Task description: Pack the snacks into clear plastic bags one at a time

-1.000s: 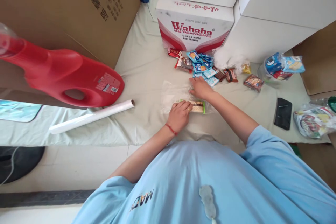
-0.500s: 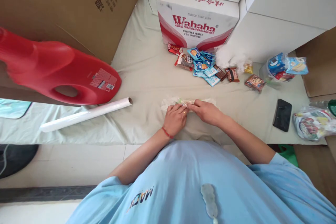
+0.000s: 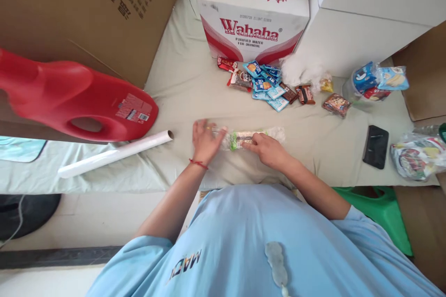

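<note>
In front of me a wrapped snack bar (image 3: 240,138) with green-edged packaging lies on a strip of clear plastic film (image 3: 277,133), which sticks out past both its ends. My left hand (image 3: 206,141), with a red cord on the wrist, is over the film's left end. Its fingers are spread and a little blurred, with the thumb apart. My right hand (image 3: 267,149) rests on the bar's right part, finger and thumb pressed onto it, the other fingers curled. The bar's right side is partly hidden under that hand.
A white film roll (image 3: 116,154) and a large red jug (image 3: 87,97) lie to the left. Snack packets (image 3: 265,84) are heaped before the Wahaba-style white and red carton (image 3: 254,23). A black phone (image 3: 375,146) and a plastic-bagged bundle (image 3: 416,160) sit at the right.
My left hand has moved left, away from the right hand, and its fingers have spread. More of the snack bar and film shows between the hands. The right hand stays near the bar.
</note>
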A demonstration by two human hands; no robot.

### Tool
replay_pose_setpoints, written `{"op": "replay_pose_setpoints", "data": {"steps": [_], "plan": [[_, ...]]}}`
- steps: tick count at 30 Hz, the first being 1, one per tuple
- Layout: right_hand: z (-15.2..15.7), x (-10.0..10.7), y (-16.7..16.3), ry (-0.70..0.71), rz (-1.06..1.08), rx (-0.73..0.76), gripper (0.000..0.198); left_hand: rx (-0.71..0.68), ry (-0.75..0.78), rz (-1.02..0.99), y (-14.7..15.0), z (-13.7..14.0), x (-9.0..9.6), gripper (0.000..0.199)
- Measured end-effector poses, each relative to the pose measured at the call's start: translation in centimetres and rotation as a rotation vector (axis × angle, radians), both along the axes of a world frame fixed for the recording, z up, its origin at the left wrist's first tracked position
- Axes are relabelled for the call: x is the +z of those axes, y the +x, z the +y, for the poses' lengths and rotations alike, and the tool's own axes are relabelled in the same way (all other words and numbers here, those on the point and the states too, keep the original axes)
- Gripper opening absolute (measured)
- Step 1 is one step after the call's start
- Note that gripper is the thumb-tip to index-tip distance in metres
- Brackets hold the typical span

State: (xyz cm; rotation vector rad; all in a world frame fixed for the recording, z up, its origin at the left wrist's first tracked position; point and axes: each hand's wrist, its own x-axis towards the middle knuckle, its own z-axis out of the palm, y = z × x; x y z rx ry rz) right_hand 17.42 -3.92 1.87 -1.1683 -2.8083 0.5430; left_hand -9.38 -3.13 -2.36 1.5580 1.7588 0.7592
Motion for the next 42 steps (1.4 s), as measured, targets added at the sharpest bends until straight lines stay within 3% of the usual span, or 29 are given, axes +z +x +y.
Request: {"op": "replay_pose_setpoints", "data": {"steps": [4,9,13,17,22,24,27,30,35,40,42], "plan": [[0.0,-0.3,0.8,-0.089,0.155,-0.013,0.041,0.088,0.021,0.177,1.6,-1.3,1.0,0.03],[-0.3,-0.7,1.8,-0.177,0.317,-0.025,0.038,0.136,-0.116,-0.038,1.3,-3.4,3.7,0.028],[-0.6,-1.2,1.4,-0.155,0.338,-0.051,0.042,0.149,-0.1,-0.186,3.8,-3.0,5.2,0.023],[-1.0,-1.1,0.7,-0.158,0.356,-0.107,0.041,-0.087,0.039,-0.052,7.9,-2.4,4.8,0.015],[-1.7,-0.8,2.2,-0.23,0.534,-0.121,0.027,-0.368,0.247,0.367,10.4,-4.3,3.0,0.046],[-1.9,-0.9,3.4,-0.196,0.593,-0.313,0.027,-0.422,0.249,0.478,10.4,-5.2,2.6,0.054],[-1.6,-1.7,4.9,0.01,0.52,-0.723,0.033,-0.426,0.247,0.54,10.2,-5.6,2.2,0.056],[-1.2,-2.7,5.6,0.076,0.374,-0.815,0.048,-0.379,0.312,0.543,10.3,-5.3,1.8,0.054],[-0.9,-2.8,6.1,-0.119,0.511,-0.712,0.023,-0.462,0.395,0.505,9.8,-4.5,0.6,0.051],[-0.2,-0.1,5.9,-0.526,0.783,-0.88,0.031,-0.459,0.493,0.442,8.4,-4.5,-1.1,0.047],[0.4,1.0,4.9,-0.597,0.819,-0.897,0.034,-0.446,0.529,0.433,8.1,-4.6,-1.6,0.046]]}}
